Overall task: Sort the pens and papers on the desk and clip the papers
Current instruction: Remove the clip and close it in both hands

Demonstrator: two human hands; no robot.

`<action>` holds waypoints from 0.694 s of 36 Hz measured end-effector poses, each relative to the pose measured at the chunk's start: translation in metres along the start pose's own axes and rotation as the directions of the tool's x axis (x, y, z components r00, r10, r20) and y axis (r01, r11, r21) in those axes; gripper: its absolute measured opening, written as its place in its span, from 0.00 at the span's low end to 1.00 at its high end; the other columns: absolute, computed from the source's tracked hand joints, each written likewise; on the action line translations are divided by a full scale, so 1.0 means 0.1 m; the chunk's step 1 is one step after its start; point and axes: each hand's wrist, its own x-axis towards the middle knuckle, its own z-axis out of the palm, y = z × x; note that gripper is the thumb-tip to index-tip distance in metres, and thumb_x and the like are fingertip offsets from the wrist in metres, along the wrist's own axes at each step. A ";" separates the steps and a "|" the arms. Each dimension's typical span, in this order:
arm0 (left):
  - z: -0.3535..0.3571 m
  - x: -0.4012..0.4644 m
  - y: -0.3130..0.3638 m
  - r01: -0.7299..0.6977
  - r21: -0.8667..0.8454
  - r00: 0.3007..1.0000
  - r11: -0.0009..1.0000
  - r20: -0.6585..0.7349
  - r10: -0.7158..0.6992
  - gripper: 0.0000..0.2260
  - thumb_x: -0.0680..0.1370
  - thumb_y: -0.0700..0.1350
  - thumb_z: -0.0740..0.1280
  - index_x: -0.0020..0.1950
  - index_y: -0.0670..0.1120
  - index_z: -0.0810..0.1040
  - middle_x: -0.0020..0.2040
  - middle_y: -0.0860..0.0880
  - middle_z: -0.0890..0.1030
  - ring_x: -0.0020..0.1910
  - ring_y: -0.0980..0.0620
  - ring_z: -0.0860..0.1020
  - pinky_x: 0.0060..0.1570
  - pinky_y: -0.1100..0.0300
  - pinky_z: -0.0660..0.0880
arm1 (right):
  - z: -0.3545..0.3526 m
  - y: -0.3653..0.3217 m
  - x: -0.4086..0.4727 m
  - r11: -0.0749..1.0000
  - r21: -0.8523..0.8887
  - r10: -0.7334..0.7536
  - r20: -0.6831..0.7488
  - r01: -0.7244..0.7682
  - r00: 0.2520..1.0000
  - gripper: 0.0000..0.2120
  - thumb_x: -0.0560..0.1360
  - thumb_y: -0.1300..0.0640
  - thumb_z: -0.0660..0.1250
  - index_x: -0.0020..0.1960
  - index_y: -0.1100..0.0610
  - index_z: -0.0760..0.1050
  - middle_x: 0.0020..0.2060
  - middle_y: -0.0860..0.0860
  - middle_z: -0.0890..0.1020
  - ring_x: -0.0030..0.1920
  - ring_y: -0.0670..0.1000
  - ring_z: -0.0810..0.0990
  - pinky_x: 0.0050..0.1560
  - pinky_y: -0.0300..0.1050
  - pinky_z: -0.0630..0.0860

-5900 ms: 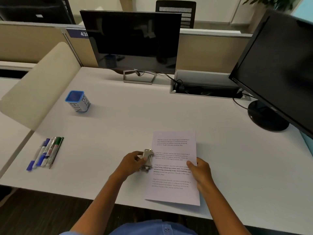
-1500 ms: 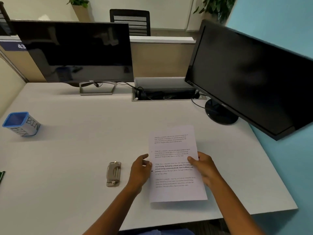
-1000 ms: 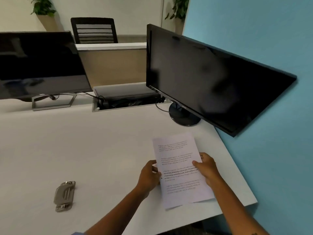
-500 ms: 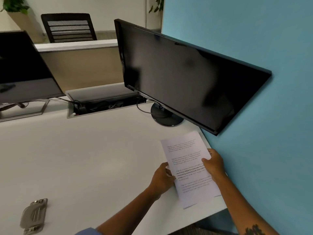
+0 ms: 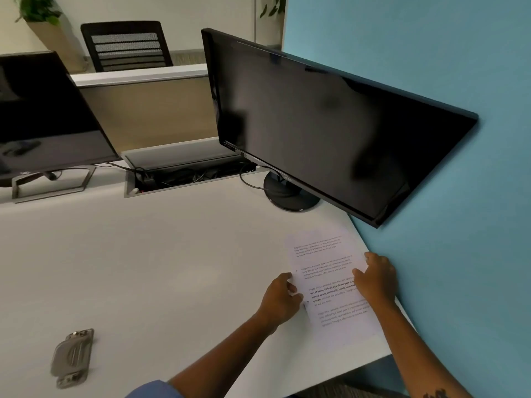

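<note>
Both hands hold the printed papers [image 5: 330, 285] at the right end of the desk [image 5: 149, 259].

Nearest to the camera, far to the left of the fingers, the grey metal clip [image 5: 72, 358] lies flat on the desk and nothing touches it. The left hand [image 5: 280, 300] has its fingers curled on the left edge of the papers, thumb on top. The right hand [image 5: 376, 278] lies on the right side of the sheet with fingers bent and a little spread, pressing the papers down. The papers lie just beside the blue partition [image 5: 459, 225]. Beyond the fingertips stands a black monitor [image 5: 324, 130] on a round base. Farther left are the open cable tray [image 5: 186, 175] and a second monitor [image 5: 43, 116].
</note>
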 end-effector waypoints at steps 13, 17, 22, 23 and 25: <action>-0.57 -0.31 -0.37 -0.271 0.308 0.918 0.912 -0.201 0.341 0.28 0.81 0.55 0.69 0.79 0.49 0.68 0.75 0.50 0.70 0.73 0.51 0.70 0.72 0.59 0.70 | 0.18 -0.36 -0.29 0.980 0.144 -0.124 -0.080 0.135 0.989 0.30 0.76 0.51 0.74 0.74 0.57 0.69 0.71 0.60 0.73 0.70 0.64 0.72 0.64 0.67 0.74; -0.93 -0.49 -0.58 -0.281 0.461 0.854 0.842 -0.280 0.438 0.30 0.81 0.58 0.68 0.79 0.48 0.67 0.77 0.47 0.68 0.78 0.47 0.64 0.76 0.52 0.67 | 0.35 -0.68 -0.49 0.947 0.175 -0.258 -0.079 0.268 0.963 0.29 0.75 0.52 0.75 0.73 0.57 0.71 0.71 0.60 0.74 0.70 0.63 0.72 0.64 0.66 0.75; -1.44 -0.79 -0.99 -0.194 0.556 0.798 0.808 -0.389 0.460 0.33 0.80 0.61 0.68 0.80 0.48 0.66 0.81 0.45 0.65 0.83 0.42 0.58 0.79 0.44 0.63 | 0.61 -1.14 -0.84 0.870 0.233 -0.429 -0.072 0.434 0.900 0.29 0.75 0.53 0.76 0.73 0.59 0.72 0.71 0.59 0.74 0.69 0.61 0.73 0.63 0.63 0.76; -1.54 -0.85 -1.09 -0.168 0.568 0.791 0.806 -0.410 0.454 0.34 0.79 0.62 0.68 0.80 0.48 0.66 0.82 0.45 0.64 0.83 0.42 0.57 0.79 0.43 0.62 | 0.67 -1.23 -0.92 0.853 0.245 -0.460 -0.062 0.460 0.886 0.29 0.75 0.53 0.76 0.73 0.58 0.72 0.71 0.58 0.74 0.70 0.60 0.73 0.64 0.63 0.76; -1.74 -0.96 -1.29 -0.120 0.583 0.778 0.803 -0.447 0.441 0.35 0.79 0.63 0.67 0.81 0.48 0.65 0.82 0.44 0.62 0.84 0.41 0.55 0.79 0.41 0.60 | 0.77 -1.43 -1.09 0.818 0.270 -0.517 -0.039 0.507 0.855 0.30 0.76 0.53 0.75 0.74 0.58 0.71 0.73 0.57 0.73 0.72 0.59 0.71 0.67 0.62 0.75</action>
